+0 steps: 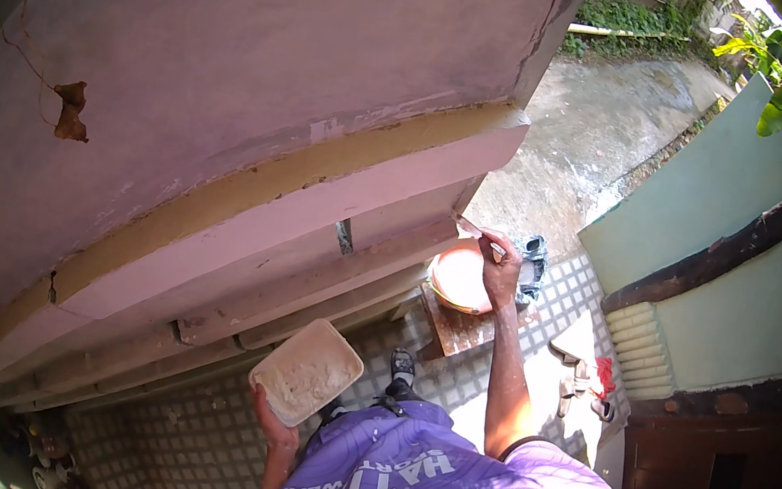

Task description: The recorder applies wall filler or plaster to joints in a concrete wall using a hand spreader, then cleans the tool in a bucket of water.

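Note:
My left hand [274,421] grips the lower left edge of a cream rectangular tub [351,345]. A pale, lumpy paste [302,378] lies in the tub. My right hand [501,266] is closed around a small slim hand tool [470,227]; whether it is a brush or a putty knife does not show clearly. Its tip is at the end of the pink moulded wall ledge [369,186], and I cannot tell if it touches. Just below my right hand stands a round bucket [448,301], its inside washed out by sunlight.
The bucket rests on a wooden stool [459,334]. A bluish cloth [532,266] is beside it. Sandals [578,382] and a red cloth [605,375] lie on the tiled floor [177,456]. A pale green panel [694,179] leans at right. A dried leaf [71,111] hangs at left.

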Available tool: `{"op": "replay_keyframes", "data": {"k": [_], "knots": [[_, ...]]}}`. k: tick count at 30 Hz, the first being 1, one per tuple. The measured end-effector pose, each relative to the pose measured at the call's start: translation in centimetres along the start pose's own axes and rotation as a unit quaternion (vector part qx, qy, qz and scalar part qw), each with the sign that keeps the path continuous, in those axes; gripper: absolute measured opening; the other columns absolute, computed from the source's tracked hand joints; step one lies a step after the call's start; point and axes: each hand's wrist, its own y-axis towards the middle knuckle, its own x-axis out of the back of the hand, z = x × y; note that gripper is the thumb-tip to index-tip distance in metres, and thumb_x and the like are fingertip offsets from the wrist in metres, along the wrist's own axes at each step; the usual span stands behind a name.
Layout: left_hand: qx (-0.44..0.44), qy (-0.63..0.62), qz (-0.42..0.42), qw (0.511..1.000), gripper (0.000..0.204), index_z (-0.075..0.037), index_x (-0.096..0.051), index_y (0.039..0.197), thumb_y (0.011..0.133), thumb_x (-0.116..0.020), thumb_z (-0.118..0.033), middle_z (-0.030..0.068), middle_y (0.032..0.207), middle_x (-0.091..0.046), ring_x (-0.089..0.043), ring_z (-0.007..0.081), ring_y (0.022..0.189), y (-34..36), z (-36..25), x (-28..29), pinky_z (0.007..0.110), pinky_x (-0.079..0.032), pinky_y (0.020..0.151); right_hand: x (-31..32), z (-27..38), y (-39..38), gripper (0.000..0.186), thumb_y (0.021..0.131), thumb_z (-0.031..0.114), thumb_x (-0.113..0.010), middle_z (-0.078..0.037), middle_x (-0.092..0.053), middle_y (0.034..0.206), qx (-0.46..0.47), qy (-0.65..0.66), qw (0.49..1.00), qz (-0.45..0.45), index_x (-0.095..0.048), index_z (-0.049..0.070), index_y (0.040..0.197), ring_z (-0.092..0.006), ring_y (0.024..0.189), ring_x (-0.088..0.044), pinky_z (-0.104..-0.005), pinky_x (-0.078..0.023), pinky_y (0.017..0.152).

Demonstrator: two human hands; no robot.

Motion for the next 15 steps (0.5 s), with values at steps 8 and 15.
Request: {"op": "replay_keyframes", "data": {"k": [8,15], "knots": [[-0.009,-0.016,-0.003,1.000,0.061,-0.008,-0.032,0.144,0.097,-0.041,-0.046,0.0122,0.145,-0.040,-0.042,0.0307,0.131,-0.1,1.0,-0.5,0.044,-0.035,0.109,0.7,3.9,1.5,0.013,0.082,0.003,-0.066,-0.010,-0.069,0.093,0.075,-0.107,0.990,0.055,-0.070,0.004,0.094,-0.0256,0.089,-0.066,-0.0334,-0.049,0.080],[-0.001,0.001,0.017,1.000,0.061,-0.008,-0.032,0.144,0.097,-0.039,-0.047,0.0116,0.144,-0.041,-0.043,0.0306,0.131,-0.3,0.9,-1.3,0.044,-0.035,0.109,-0.2,9.2,-0.2,0.046,0.060,-0.011,-0.056,-0.007,-0.067,0.102,0.175,-0.227,0.949,0.134,-0.068,0.009,0.101,-0.0266,0.100,-0.061,-0.0388,-0.044,0.089]]}}
